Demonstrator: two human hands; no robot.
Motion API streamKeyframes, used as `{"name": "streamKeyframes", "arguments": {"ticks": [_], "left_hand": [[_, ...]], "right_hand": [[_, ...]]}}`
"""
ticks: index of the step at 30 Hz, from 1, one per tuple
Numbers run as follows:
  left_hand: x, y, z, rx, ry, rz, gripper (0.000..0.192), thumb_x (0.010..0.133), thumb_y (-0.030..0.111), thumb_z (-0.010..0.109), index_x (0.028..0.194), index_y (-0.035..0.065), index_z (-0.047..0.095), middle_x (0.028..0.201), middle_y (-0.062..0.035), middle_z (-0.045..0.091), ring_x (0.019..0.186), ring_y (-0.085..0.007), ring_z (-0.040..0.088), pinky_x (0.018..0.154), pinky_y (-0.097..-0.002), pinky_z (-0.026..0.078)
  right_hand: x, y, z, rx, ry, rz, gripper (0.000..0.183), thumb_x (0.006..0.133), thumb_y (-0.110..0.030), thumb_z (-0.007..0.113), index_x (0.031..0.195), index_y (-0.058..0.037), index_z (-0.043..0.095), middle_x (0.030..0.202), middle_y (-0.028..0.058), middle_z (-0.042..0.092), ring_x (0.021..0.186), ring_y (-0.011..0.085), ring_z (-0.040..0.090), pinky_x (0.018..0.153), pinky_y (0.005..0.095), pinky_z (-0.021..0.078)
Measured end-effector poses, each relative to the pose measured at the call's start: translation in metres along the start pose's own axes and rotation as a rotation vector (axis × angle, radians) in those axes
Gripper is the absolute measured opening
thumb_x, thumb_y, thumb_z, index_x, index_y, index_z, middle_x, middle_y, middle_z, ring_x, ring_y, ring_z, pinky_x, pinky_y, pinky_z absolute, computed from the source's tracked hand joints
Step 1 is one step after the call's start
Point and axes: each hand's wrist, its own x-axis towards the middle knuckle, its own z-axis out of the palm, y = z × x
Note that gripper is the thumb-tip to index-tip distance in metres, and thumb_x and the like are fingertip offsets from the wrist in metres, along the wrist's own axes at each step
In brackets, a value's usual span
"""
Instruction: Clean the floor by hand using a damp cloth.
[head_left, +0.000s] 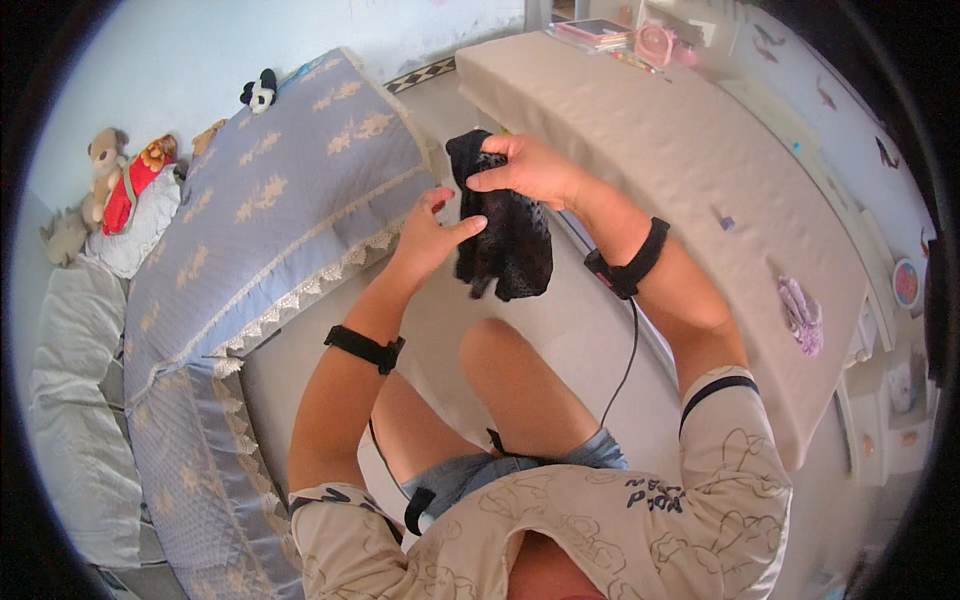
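A dark, partly patterned cloth item (506, 240), perhaps a sock or a small garment, hangs in front of me above the floor. My right hand (529, 171) pinches its upper part between thumb and fingers. To the left of the cloth, my left hand (431, 240) has its fingers spread apart. The left thumb tip overlaps the cloth's edge in the picture; whether it touches is hard to tell. The lower end of the cloth hangs loose and uneven. Its far side is hidden.
A blue quilted bed cover (300, 150) with lace trim lies left, with a panda toy (260, 91) on it. Right stands a long surface under a beige cloth (675, 165). It bears a folded lilac textile (799, 315) and a small purple object (727, 223). A black cable (630, 360) hangs from my right armband.
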Motion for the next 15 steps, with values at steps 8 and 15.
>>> {"name": "streamKeyframes", "arguments": {"ticks": [8,15], "left_hand": [[0.0,0.041,-0.013,-0.395,-0.155,-0.381,0.037,0.08,0.028,0.063,0.099,-0.0038,0.062,0.092,-0.0094,0.063,0.083,-0.0184,0.061,0.076,-0.0299,0.048],[0.014,-0.011,-0.064,-1.0,-0.217,-0.471,0.049,0.088,0.034,0.052,0.121,-0.0012,0.046,0.123,-0.0143,0.05,0.112,-0.0289,0.048,0.097,-0.042,0.039]], "right_hand": [[-0.012,0.03,-0.02,-0.465,0.087,-0.178,0.038,0.075,-0.033,0.065,0.099,-0.0027,0.063,0.091,0.0136,0.065,0.084,0.0232,0.061,0.075,0.0324,0.0464],[-0.148,0.054,-0.017,-0.673,0.372,0.065,0.043,0.078,-0.033,0.062,0.113,-0.0083,0.057,0.104,0.0142,0.061,0.097,0.0297,0.057,0.083,0.0391,0.0446]]}}
